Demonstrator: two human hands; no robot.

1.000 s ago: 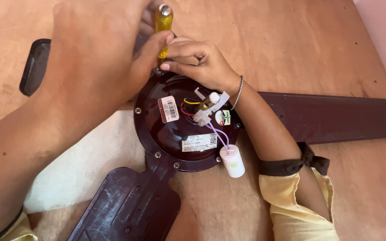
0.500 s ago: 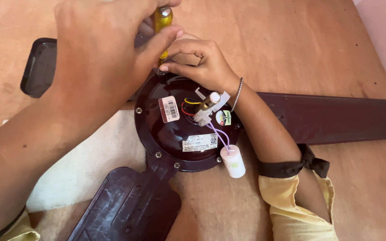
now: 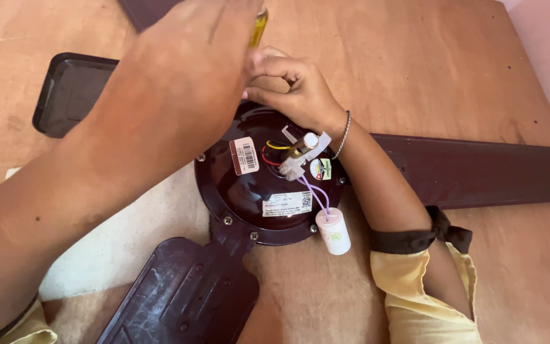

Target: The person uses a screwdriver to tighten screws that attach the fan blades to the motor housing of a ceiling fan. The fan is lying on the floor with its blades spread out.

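Left hand (image 3: 186,83) gripping yellow screwdriver (image 3: 258,27); right hand (image 3: 294,89) pinched at its tip, above dark fan motor (image 3: 256,185) with white capacitor (image 3: 333,230), on wooden surface (image 3: 415,64).

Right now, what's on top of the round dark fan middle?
On the fan motor housing sit two white stickers, coloured wires and a white connector. Purple leads run to a white capacitor. Both hands cover its top edge.

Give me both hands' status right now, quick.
Left hand: closed around the yellow-handled screwdriver.
Right hand: fingers curled at the fan motor housing rim; what it pinches cannot be told.
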